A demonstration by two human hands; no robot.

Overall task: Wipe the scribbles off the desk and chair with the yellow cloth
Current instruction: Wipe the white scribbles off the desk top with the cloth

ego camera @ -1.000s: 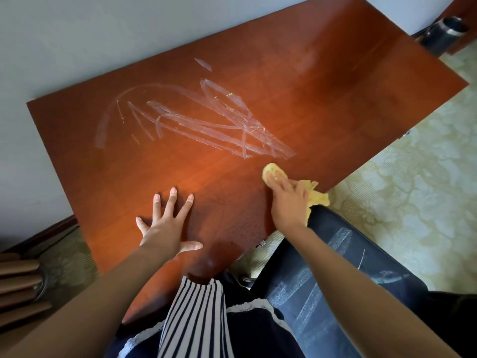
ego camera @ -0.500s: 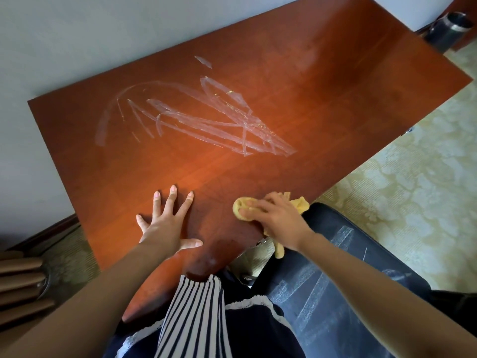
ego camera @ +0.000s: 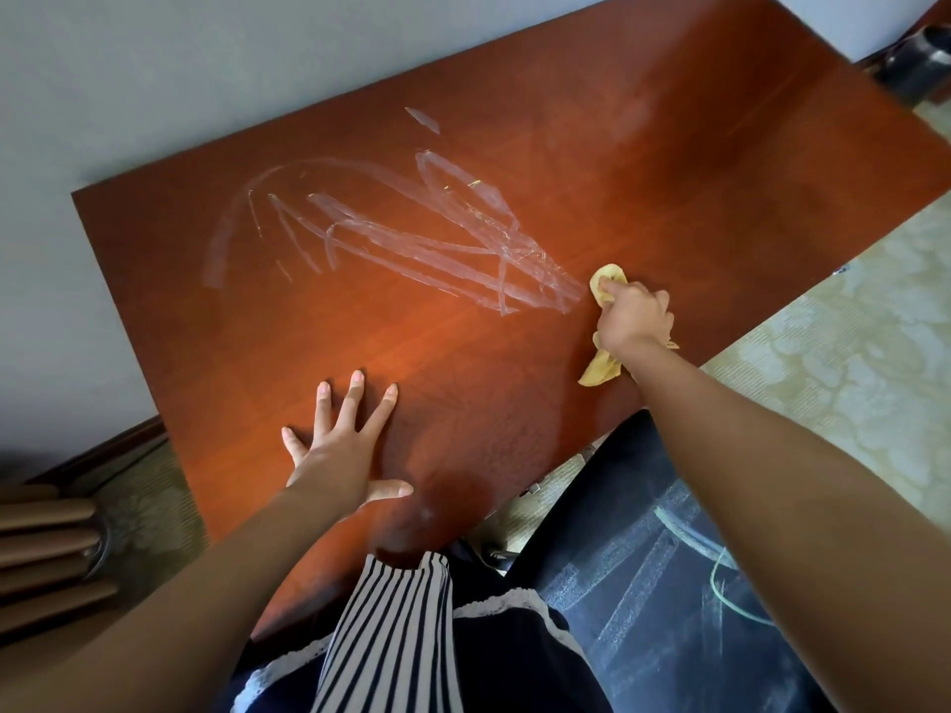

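White scribbles [ego camera: 411, 239] cover the middle of the reddish-brown desk [ego camera: 669, 162]. My right hand [ego camera: 633, 316] grips the crumpled yellow cloth [ego camera: 607, 280] and presses it on the desk at the right end of the scribbles; a tail of cloth hangs below my wrist. My left hand [ego camera: 345, 445] lies flat on the desk near its front edge, fingers spread. The dark chair seat [ego camera: 643, 584] at lower right carries pale and green scribble lines, partly hidden by my right arm.
A grey wall runs behind the desk. Patterned pale floor [ego camera: 849, 352] lies to the right. A dark metal bin [ego camera: 921, 59] stands at the top right corner. Brown slats [ego camera: 46, 548] sit at the lower left.
My right hand has moved with the cloth from the desk's front edge up and right to the end of the scribbles. My left hand has stayed put.
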